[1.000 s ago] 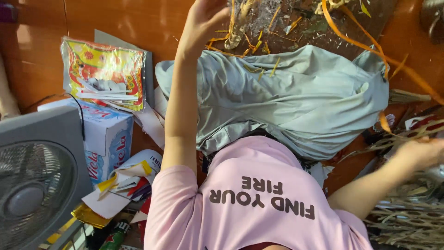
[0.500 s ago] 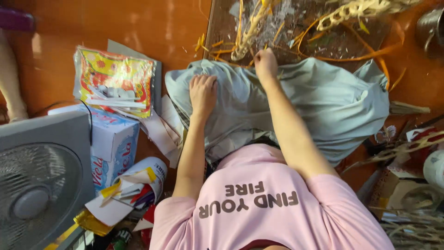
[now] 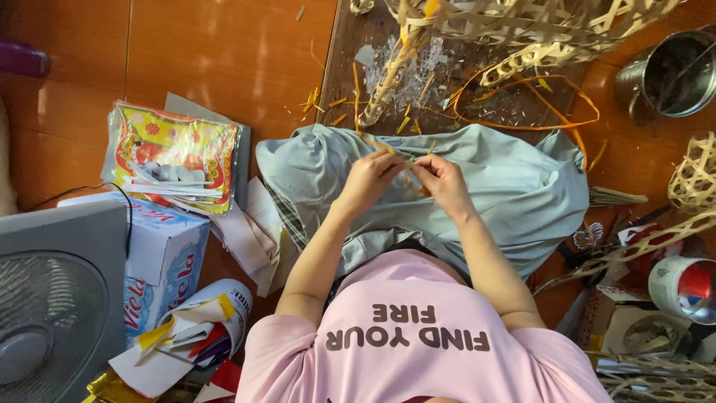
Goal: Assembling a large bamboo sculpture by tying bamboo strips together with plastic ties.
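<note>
Our left hand (image 3: 371, 177) and right hand (image 3: 440, 179) have come together over the grey cloth (image 3: 507, 194) on our lap; before, they lay flat and apart on it. Now both pinch a thin orange strip (image 3: 410, 183) between their fingertips, right above the cloth.

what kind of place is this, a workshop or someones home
Probably a home floor used as a craft spot for weaving. Woven strip lattices and loose strips lie on a dark board, with a fan and tape roll beside.
</note>
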